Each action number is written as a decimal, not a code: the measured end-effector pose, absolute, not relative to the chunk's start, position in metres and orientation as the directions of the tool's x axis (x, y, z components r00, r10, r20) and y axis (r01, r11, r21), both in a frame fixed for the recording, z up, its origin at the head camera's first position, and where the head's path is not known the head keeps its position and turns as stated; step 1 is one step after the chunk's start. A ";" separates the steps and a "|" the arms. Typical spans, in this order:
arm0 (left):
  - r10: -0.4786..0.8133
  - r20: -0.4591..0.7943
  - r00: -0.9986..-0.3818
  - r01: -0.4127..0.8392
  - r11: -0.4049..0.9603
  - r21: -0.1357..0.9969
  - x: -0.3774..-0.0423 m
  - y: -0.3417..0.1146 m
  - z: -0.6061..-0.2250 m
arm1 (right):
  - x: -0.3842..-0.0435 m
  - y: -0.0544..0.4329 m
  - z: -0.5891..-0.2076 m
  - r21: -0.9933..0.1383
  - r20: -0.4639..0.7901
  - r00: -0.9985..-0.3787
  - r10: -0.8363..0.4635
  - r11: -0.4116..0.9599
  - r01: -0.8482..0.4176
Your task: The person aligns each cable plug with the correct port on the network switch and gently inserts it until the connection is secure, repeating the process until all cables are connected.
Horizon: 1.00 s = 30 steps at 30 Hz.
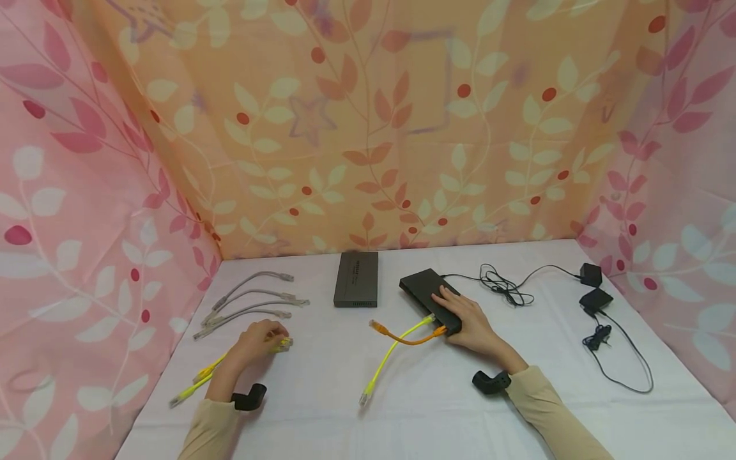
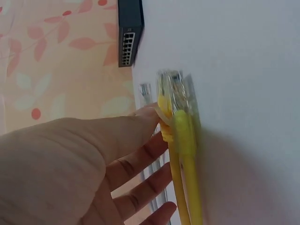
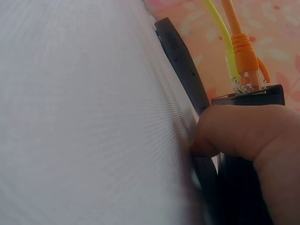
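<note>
Head view: at nine o'clock on the bench point(image 1: 322, 383), the left hand point(image 1: 257, 340) pinches a deep-yellow cable point(image 2: 175, 168); at three o'clock from it, the right hand point(image 1: 474, 324) grips a black box point(image 1: 424, 289). Cable pick-up seems the step; next likely calls for a clean lift.

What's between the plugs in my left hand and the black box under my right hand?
In the head view, an orange cable and a yellow cable, both plugged into the black box.
</note>
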<state>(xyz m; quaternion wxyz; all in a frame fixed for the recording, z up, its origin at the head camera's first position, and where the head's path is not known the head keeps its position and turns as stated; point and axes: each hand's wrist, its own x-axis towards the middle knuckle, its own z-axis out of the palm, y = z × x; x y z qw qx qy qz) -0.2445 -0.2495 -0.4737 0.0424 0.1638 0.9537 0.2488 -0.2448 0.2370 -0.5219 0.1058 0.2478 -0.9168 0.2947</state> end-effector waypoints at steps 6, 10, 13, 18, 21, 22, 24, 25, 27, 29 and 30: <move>0.358 -0.005 -0.934 0.312 0.821 0.478 -0.243 -0.254 -0.475 | -0.244 0.237 -0.521 -0.486 0.352 -0.851 -0.388 0.702 -0.521; 0.362 -0.032 -0.932 0.305 0.826 0.475 -0.241 -0.254 -0.472 | -0.244 0.237 -0.521 -0.481 0.355 -0.850 -0.389 0.703 -0.523; 0.358 -0.039 -0.933 0.301 0.834 0.463 -0.241 -0.255 -0.471 | -0.244 0.237 -0.522 -0.482 0.357 -0.848 -0.392 0.700 -0.527; 0.366 -0.021 -0.930 0.323 0.847 0.423 -0.245 -0.256 -0.473 | -0.244 0.237 -0.523 -0.490 0.353 -0.850 -0.392 0.696 -0.525; 0.399 0.012 -0.917 0.371 0.840 0.395 -0.247 -0.256 -0.476 | -0.244 0.238 -0.523 -0.494 0.349 -0.852 -0.391 0.696 -0.522; 0.414 0.034 -0.910 0.395 0.838 0.376 -0.248 -0.256 -0.476 | -0.244 0.238 -0.523 -0.493 0.347 -0.852 -0.392 0.697 -0.521; 0.438 0.091 -0.895 0.441 0.833 0.333 -0.249 -0.256 -0.477 | -0.244 0.238 -0.523 -0.492 0.346 -0.853 -0.391 0.699 -0.520; 0.449 0.123 -0.885 0.464 0.828 0.315 -0.250 -0.255 -0.477 | -0.244 0.238 -0.523 -0.490 0.347 -0.852 -0.391 0.700 -0.520; 0.451 0.175 -0.875 0.484 0.827 0.287 -0.250 -0.254 -0.478 | -0.244 0.238 -0.523 -0.488 0.346 -0.852 -0.392 0.700 -0.521; 0.436 0.193 -0.879 0.476 0.828 0.297 -0.250 -0.253 -0.478 | -0.245 0.238 -0.523 -0.488 0.346 -0.852 -0.393 0.700 -0.521; 0.430 0.195 -0.882 0.471 0.828 0.304 -0.251 -0.253 -0.479 | -0.245 0.238 -0.523 -0.487 0.346 -0.852 -0.393 0.700 -0.522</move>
